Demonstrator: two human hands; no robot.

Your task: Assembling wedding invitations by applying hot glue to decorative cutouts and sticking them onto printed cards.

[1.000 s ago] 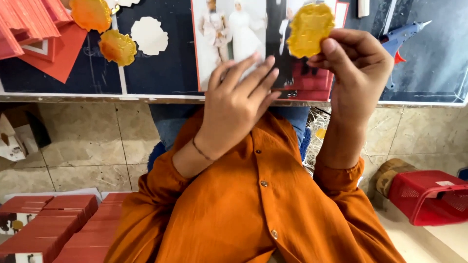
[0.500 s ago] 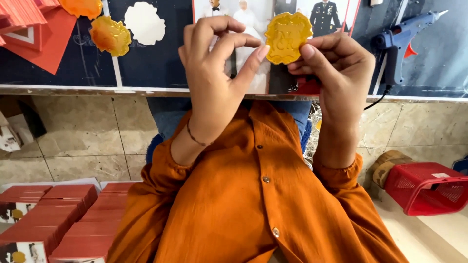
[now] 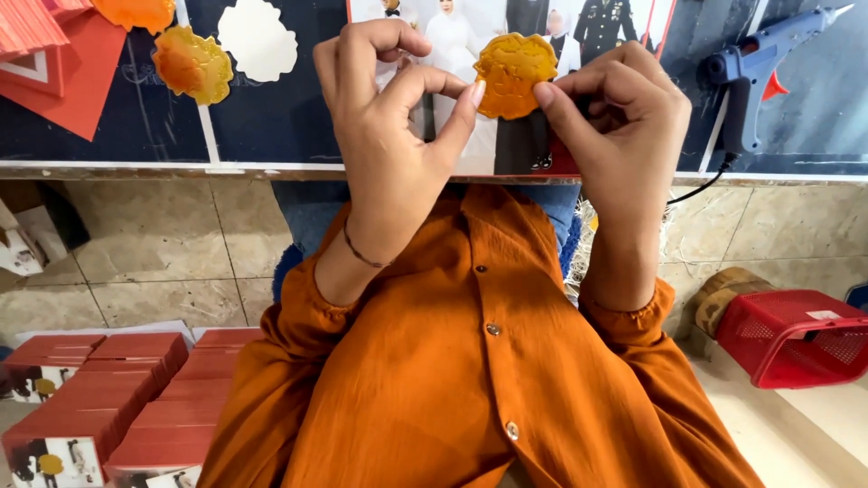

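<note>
Top centre – right hand [image 3: 624, 117] pinches orange wax-seal disc [image 3: 515, 75], left hand [image 3: 389, 136] fingertips closing on its edge; two more seals [image 3: 192, 65] lie upper left – none stuck on yet.

red boxes [image 3: 99, 398] stacked lower left

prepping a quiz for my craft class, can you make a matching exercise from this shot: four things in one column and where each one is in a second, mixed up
Things
1. yellow scalloped cutout
2. blue glue gun
3. red basket
4. white scalloped cutout

Places
A. on the floor, lower right
B. pinched between left hand and right hand
C. lying on the dark board, upper left
D. lying on the board, far right

Pairs: 1-B, 2-D, 3-A, 4-C
</note>
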